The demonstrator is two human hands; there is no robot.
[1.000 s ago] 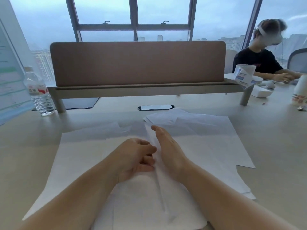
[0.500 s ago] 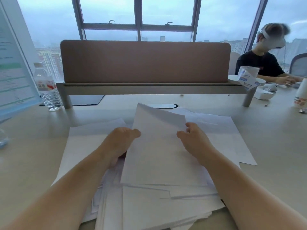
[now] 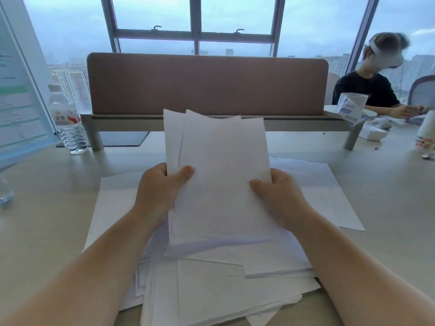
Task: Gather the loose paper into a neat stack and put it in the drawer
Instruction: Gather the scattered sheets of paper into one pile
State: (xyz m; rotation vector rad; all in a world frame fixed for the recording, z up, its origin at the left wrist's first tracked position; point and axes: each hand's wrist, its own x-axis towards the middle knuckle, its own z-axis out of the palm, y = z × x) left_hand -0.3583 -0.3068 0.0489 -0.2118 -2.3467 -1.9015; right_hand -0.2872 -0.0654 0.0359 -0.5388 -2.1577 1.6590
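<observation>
Fingers of left hand (image 3: 162,191) and right hand (image 3: 280,196) pinching upright paper sheets (image 3: 221,175) between them

We see two bare forearms — no sleeves, cuffs or gloves anywhere along them. The left hand (image 3: 162,191) wears no ring, watch or band, and neither does the right hand (image 3: 280,196). Both wrists are uncovered too. The visible thumbnails are short and unpainted — plain, without polish. Nothing of our clothing shows at the frame's lower edge.
</observation>
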